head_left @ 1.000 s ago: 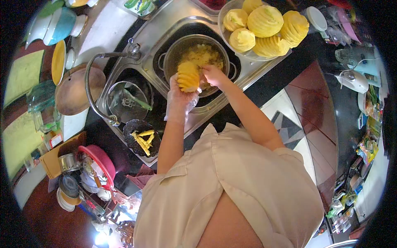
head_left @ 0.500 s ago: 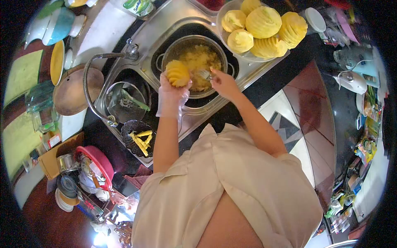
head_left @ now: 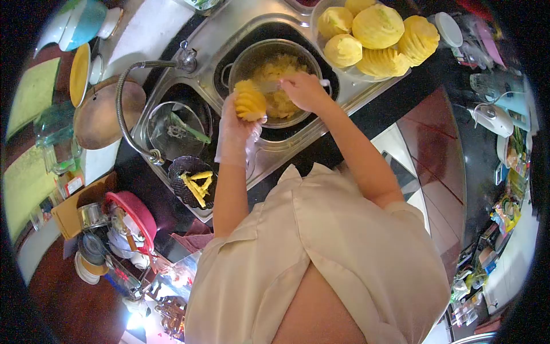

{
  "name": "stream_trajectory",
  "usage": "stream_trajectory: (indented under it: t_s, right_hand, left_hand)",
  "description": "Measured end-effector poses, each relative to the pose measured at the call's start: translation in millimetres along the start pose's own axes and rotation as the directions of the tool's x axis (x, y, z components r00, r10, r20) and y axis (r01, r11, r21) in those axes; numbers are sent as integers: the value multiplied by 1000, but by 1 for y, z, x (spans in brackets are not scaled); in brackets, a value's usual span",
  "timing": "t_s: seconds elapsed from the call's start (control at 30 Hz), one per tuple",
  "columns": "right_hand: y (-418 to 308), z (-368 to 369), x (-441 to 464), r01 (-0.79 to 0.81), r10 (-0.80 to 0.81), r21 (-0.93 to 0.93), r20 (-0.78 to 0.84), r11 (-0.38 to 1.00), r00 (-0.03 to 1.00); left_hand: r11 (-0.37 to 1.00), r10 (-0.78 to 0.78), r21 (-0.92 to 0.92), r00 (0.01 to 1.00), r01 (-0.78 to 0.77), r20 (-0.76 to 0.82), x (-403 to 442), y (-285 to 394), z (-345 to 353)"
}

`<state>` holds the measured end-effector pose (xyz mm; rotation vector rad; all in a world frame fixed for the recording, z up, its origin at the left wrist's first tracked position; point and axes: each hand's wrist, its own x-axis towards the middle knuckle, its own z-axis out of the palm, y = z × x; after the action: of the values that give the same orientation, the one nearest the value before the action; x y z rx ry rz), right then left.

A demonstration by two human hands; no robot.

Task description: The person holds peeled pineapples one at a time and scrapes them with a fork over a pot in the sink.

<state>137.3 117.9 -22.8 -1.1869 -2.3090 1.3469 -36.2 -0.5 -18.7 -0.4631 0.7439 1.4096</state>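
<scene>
Head camera view is showing both hands working over a pot point(head_left: 242, 64), which is standing in the sink point(head_left: 232, 35) and holding wet yellow pulp point(head_left: 281, 70). The left hand point(head_left: 235, 125), wearing a clear plastic glove, is gripping a peeled pineapple point(head_left: 250, 101) with spiral grooves, keeping it over the near left edge of the pot. The right hand point(head_left: 305, 92), without a glove, is reaching over the pot from its right side, its fingers curling closed around a thin utensil point(head_left: 268, 86); the utensil is too blurred to tell its shape. It is pointing toward the pineapple, and whether the two are touching is unclear.

To the upper right of the pot, a clear bowl point(head_left: 316, 39) is holding more peeled pineapples point(head_left: 378, 26), and a white lid point(head_left: 448, 30) is lying beyond them. To the left of the pot, a tap point(head_left: 185, 59) is rising from the sink's edge, its bendy spout arching out, and a clear container point(head_left: 162, 136) is sitting in the smaller basin. Toward the lower left of the pot, a dark bowl point(head_left: 179, 168) is holding yellow strips point(head_left: 198, 189). Farther that way, a red tub point(head_left: 145, 214) is resting among dishes.
</scene>
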Motion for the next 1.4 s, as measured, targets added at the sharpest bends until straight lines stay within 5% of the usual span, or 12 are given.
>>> stream_trajectory:
  t_s: [0.17, 0.23, 0.3, 0.33, 0.4, 0.47, 0.7, 0.9, 1.0, 1.17, 1.33, 1.4]
  right_hand:
    - [-22, 0, 27, -16, 8, -112, -73, 994, 997]
    - [-17, 6, 35, -19, -6, -194, -127, 981, 992]
    - [-9, 11, 45, 221, -344, -414, -249, 883, 905]
    - [-12, 11, 47, 223, -346, -415, -249, 882, 905]
    - [-16, 13, 48, 403, -548, -493, -191, 771, 814]
    - [-16, 13, 47, 421, -553, -502, -144, 755, 821]
    - [-10, 25, 54, 430, -485, -515, 31, 742, 874]
    - [-7, 15, 69, 505, -569, -424, -31, 752, 822]
    - [-12, 36, 57, 612, -652, -422, 62, 669, 756]
    - [25, 33, 82, 599, -626, -464, 114, 653, 771]
    - [-17, 11, 62, 518, -490, -529, 207, 672, 847]
    - [0, 32, 61, 559, -563, -471, 148, 683, 813]
  left_hand:
    - [995, -22, 102, 999, 17, 44, 2, 13, -6]
    - [979, 123, 177, 983, -98, -136, -8, -1, 10]
    - [988, 20, 156, 997, -9, -71, 13, 8, -22]
    - [986, -84, 142, 996, 84, -5, 20, 11, -31]
    - [992, -52, 115, 997, 58, -56, 20, -1, -28]
    - [994, 63, 98, 961, -38, -268, 0, -15, 15]
    - [996, -42, -88, 970, 21, -238, -2, -17, 18]
    - [1000, 10, -9, 971, -13, -237, 3, -19, 6]
    - [995, 88, 74, 914, -64, -395, -6, -27, 36]
    - [980, 165, 153, 944, -125, -287, 8, -32, 10]
    - [993, 99, 96, 927, -69, -362, 12, -28, 21]
    - [988, 92, 148, 928, -40, -361, 14, -22, 11]
